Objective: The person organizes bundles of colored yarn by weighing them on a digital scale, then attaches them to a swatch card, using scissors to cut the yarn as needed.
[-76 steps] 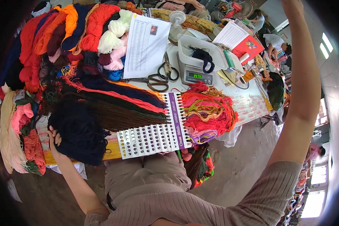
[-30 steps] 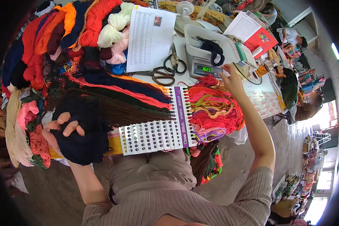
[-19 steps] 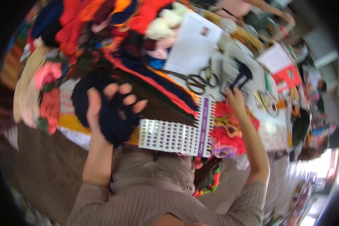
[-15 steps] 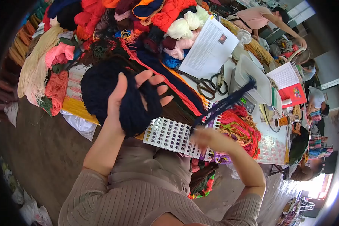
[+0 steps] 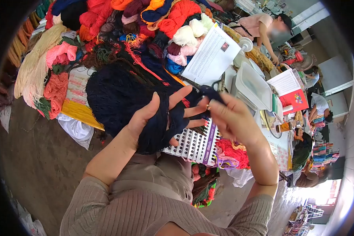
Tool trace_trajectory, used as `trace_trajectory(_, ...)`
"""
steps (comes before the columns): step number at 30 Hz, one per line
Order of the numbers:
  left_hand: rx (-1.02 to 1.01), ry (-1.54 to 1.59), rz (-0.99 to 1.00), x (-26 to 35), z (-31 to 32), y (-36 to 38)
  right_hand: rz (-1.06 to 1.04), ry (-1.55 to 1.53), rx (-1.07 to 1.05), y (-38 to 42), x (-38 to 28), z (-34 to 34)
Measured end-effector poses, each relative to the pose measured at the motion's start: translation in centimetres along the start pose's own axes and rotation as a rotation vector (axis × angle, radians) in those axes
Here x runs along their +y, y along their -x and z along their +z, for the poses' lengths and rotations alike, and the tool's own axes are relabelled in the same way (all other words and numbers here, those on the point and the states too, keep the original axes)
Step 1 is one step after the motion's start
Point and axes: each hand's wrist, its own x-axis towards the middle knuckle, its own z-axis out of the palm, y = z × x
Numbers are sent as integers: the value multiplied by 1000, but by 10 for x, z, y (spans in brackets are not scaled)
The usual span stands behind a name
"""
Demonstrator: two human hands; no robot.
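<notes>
A large bundle of dark navy yarn (image 5: 114,94) lies over and around my left hand (image 5: 157,118), whose fingers are spread through its strands. My right hand (image 5: 230,116) is pinched on a navy strand (image 5: 210,93) close to the fingertips of my left hand. Under the hands is a white card with rows of holes (image 5: 192,146) and a purple edge strip. Long red, orange and dark strands run across the table behind the bundle.
Colored yarn skeins (image 5: 185,15) pile up at the back. A printed sheet (image 5: 211,55), a white tray (image 5: 253,84), and partly hidden scissors lie to the right. Pink-red yarn (image 5: 234,153) is near the front edge. Other people (image 5: 259,27) are at the far right.
My right hand has moved up and inward to my left fingertips, bringing the navy strand with it. The left hand has shifted slightly right. A person at the back has drawn an arm lower.
</notes>
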Motion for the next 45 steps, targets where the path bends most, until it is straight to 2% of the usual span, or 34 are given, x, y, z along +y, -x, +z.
trace_trajectory(2,10,-18,-28,3,-1,2,184,159,-107,14,-4,15)
trace_trajectory(4,77,33,45,-1,5,0,233,225,-276,14,15,17)
trace_trajectory(5,-121,241,12,5,1,2,242,241,-301,13,20,18)
trace_trajectory(7,-165,284,18,5,-9,4,107,374,-199,6,47,14)
trace_trajectory(8,-204,325,21,4,-12,4,-9,384,-115,6,51,13)
trace_trajectory(10,-158,292,57,1,-15,5,-270,328,45,0,57,9)
trace_trajectory(11,-121,241,91,0,-19,5,-228,279,70,2,51,4)
trace_trajectory(13,-111,187,108,0,-17,5,-339,8,192,9,37,10)
trace_trajectory(14,-110,184,105,1,-13,4,-386,-26,201,12,31,12)
trace_trajectory(17,-298,370,35,3,-11,5,-415,-126,149,10,30,16)
trace_trajectory(21,-338,217,101,-7,-8,3,-428,-132,181,3,29,21)
trace_trajectory(22,-339,221,100,-9,-11,2,-330,-39,-13,-1,35,12)
trace_trajectory(23,-361,216,86,-12,-15,0,-299,17,-73,-8,38,22)
trace_trajectory(24,-384,209,69,-13,-17,-2,-195,-93,-199,-12,49,30)
trace_trajectory(26,-452,305,15,-11,-10,-3,-185,-75,-251,-15,77,34)
trace_trajectory(28,-340,315,15,-9,-9,-1,-188,39,-266,-19,87,35)
trace_trajectory(29,-364,271,35,-8,-11,-5,-326,204,-251,-17,82,31)
trace_trajectory(32,-210,17,131,-3,-18,-7,-227,10,-8,-19,73,23)
trace_trajectory(34,57,-164,182,-6,-10,-3,-411,-94,244,-15,62,15)
trace_trajectory(35,17,-268,204,-6,-10,-6,-477,-76,317,-12,58,11)
trace_trajectory(36,16,-265,200,-7,-11,-9,-491,-140,308,-7,52,14)
trace_trajectory(38,-16,-606,286,-11,-13,-14,-475,-233,216,-2,46,21)
trace_trajectory(39,13,-581,285,-16,-10,-13,-403,-218,144,-5,51,24)
trace_trajectory(41,1,-1004,324,-9,-7,-14,-252,-119,55,-7,51,31)
trace_trajectory(42,-6,-1161,283,-4,-2,-13,-258,-91,41,-10,56,33)
trace_trajectory(43,-4,-1163,283,-4,0,-13,-262,-63,24,-13,63,34)
trace_trajectory(45,81,-1597,318,-3,3,-12,-255,-47,36,-17,68,32)
